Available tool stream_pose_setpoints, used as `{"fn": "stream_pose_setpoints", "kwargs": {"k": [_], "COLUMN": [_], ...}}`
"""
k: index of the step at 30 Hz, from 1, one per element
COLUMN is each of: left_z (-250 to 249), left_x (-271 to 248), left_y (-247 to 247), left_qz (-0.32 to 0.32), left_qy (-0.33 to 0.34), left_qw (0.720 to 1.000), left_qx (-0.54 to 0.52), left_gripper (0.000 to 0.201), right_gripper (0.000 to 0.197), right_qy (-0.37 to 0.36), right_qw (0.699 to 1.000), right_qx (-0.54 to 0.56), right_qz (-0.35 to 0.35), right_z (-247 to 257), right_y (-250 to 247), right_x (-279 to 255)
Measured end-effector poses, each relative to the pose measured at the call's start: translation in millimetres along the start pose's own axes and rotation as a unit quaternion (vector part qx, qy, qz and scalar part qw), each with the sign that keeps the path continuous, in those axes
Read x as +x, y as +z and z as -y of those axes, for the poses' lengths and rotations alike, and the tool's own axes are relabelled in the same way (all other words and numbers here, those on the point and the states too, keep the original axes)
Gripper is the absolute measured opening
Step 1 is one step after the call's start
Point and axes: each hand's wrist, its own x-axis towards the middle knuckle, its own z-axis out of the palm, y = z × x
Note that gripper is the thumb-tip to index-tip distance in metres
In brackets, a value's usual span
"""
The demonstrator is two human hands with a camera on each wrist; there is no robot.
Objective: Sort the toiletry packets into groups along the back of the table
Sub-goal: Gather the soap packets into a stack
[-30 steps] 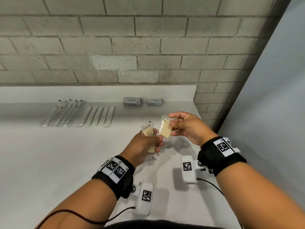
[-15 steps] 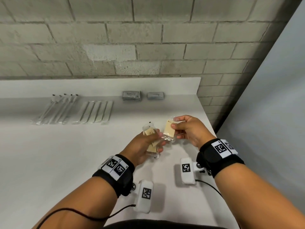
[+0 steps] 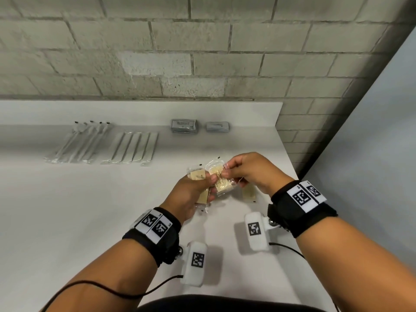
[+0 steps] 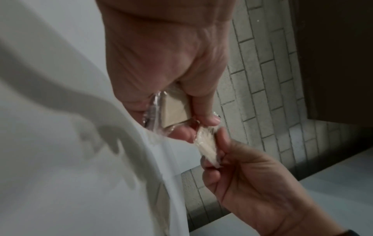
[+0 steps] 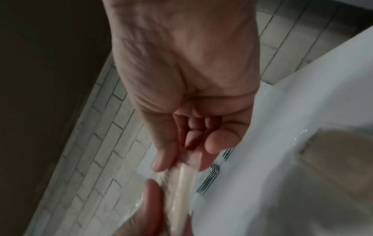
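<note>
Both hands (image 3: 191, 192) (image 3: 254, 172) now meet, pinching one tan packet (image 3: 219, 181) together.

Print on the grey packets (image 3: 183, 126) at twelve o'clock is too small to read; left hand (image 3: 191, 192) hides part of its soap packets (image 3: 198, 175).

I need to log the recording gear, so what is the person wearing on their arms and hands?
Bare forearms, no sleeves or gloves. Each wrist has a black fabric wristband bearing two white square-code tags, and a white rounded camera pod with its own code tag and a thin black cable.
</note>
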Motion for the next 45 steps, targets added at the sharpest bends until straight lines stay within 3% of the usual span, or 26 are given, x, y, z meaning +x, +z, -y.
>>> {"fn": "stream_pose_setpoints", "kwargs": {"k": [4,9,13,17,19,23,27,32,36,40,45], "left_z": [-4,-8,-11,-16,-18,-17,-16,-18,-16,-10,-10], "left_x": [-3,-9,-12,-17,-18,-16,-17,-19,-22,-21,-19], "left_y": [-1,1,4,8,11,13,13,15,12,6,6], "left_qz": [0.016,0.006,0.02,0.031,0.029,0.004,-0.006,0.004,0.037,0.028,0.043], "left_qy": [0.017,0.051,0.035,0.006,0.011,0.034,0.052,0.066,0.04,0.038,0.042], "left_qw": [1.0,0.999,0.999,0.999,0.999,0.999,0.999,0.994,0.992,0.992,0.99], "left_qx": [0.006,0.012,-0.011,-0.044,-0.042,-0.031,0.013,0.084,0.114,0.118,0.128], "left_gripper": [0.014,0.016,0.005,0.015,0.009,0.008,0.011,0.006,0.022,0.018,0.02], "right_gripper": [0.013,0.014,0.024,0.035,0.028,0.024,0.008,0.01,0.024,0.014,0.013], "right_qy": [-0.002,-0.022,-0.103,-0.15,-0.149,-0.089,-0.062,-0.007,0.005,0.008,0.001], "right_qw": [0.997,0.997,0.987,0.985,0.985,0.973,0.989,0.994,0.988,0.981,0.991], "right_qx": [0.051,0.077,0.119,0.083,0.082,0.206,0.128,0.11,0.155,0.191,0.12], "right_qz": [-0.054,0.024,-0.02,-0.021,-0.019,-0.046,-0.041,0.02,-0.013,-0.019,-0.056], "right_z": [-2,-6,-6,-10,-11,-5,3,9,12,9,9], "right_y": [4,5,5,5,8,6,4,1,0,-4,-2], "right_x": [-1,-10,-19,-25,-26,-28,-27,-24,-20,-20,-18]}}
